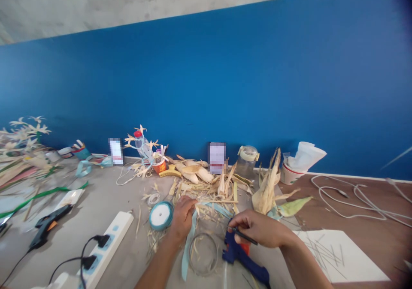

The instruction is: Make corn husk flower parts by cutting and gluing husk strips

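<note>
My left hand (184, 217) is closed, its fingertips pressed together over the husk scraps; what they pinch is hidden. Beside it a light blue ribbon (189, 248) trails down the table, and a teal ribbon spool (161, 215) lies to its left. My right hand (259, 228) is closed around a slim black tool (246, 236), its kind unclear. Just under that hand lies a dark blue glue gun (246, 261), with something red partly covered by it. A coil of thin wire (203, 254) rests between my forearms.
Dry corn husks (196, 171) pile up behind my hands. On the left are a white power strip (107, 248) and a black glue gun (49, 227). A lidded jar (247, 160), a paper cup (291, 173), cables (354, 199) and white paper (341, 254) with thin sticks stand or lie to the right.
</note>
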The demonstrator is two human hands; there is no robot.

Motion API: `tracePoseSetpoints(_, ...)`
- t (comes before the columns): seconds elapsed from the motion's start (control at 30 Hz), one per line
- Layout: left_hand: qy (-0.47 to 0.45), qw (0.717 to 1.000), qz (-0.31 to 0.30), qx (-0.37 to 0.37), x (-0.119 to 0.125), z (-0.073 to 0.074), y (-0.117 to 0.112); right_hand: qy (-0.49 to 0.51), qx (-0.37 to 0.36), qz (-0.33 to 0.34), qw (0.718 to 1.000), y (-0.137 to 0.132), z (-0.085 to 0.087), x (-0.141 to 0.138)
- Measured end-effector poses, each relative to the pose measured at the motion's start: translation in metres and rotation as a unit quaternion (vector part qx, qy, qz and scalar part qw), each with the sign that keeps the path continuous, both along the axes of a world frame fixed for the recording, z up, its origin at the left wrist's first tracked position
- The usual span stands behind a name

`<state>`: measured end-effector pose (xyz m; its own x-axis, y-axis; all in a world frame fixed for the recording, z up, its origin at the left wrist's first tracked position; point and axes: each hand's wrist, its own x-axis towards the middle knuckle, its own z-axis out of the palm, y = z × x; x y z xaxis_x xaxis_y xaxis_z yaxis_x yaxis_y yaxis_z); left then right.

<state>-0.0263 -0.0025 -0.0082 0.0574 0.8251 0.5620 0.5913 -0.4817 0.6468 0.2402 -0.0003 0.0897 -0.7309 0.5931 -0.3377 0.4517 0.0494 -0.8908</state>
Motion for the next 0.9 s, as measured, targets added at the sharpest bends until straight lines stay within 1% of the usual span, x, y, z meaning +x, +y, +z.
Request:
tracePoseSetpoints(0.17, 0.006, 1.000, 0.018, -0.025, -0.001, 0.000, 0.000, -0.010, -0.030, 0.008, 0.999, -0.002, 0.004, 0.002)
tracePoseSetpoints(0.33, -0.004, 1.000, 0.022, -0.016, -0.002, -0.002, 0.000, -0.041, 0.025, 0.008, 0.999, -0.002, 0.002, 0.008)
tracePoseSetpoints(0.5, -0.005, 1.000, 0.020, -0.013, -0.002, -0.002, 0.000, -0.027, 0.000, 0.014, 1.000, -0.001, 0.002, 0.010)
tracePoseSetpoints(0.7, -0.002, 1.000, 0.017, -0.007, -0.001, 0.001, -0.001, -0.024, 0.006, 0.011, 1.000, -0.001, 0.004, 0.007)
tracePoseSetpoints(0.9, -0.003, 1.000, 0.023, -0.015, 0.000, 0.001, 0.000, -0.011, -0.002, 0.009, 1.000, 0.000, 0.003, 0.009)
